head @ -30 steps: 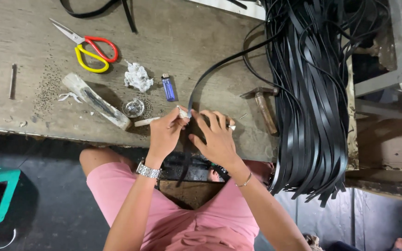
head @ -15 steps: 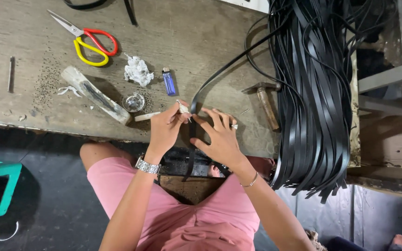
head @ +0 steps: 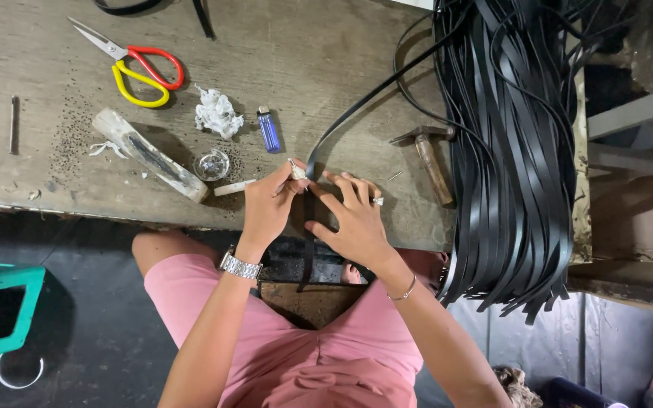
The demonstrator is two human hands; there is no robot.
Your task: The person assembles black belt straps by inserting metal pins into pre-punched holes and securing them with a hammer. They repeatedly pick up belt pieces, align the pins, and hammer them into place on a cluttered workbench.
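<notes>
Left fingers [head: 290, 175] pinch a small pale tool at the black strap [head: 357, 108], which runs far-right; right hand [head: 353, 219] lies spread flat, pinning it on the bench [head: 326, 53].

I see no packages, signs or screens from up here, and the nearest thing to a label is the pale band on the small blue lighter [head: 268, 130] lying on the worn wooden bench [head: 326, 60].
</notes>
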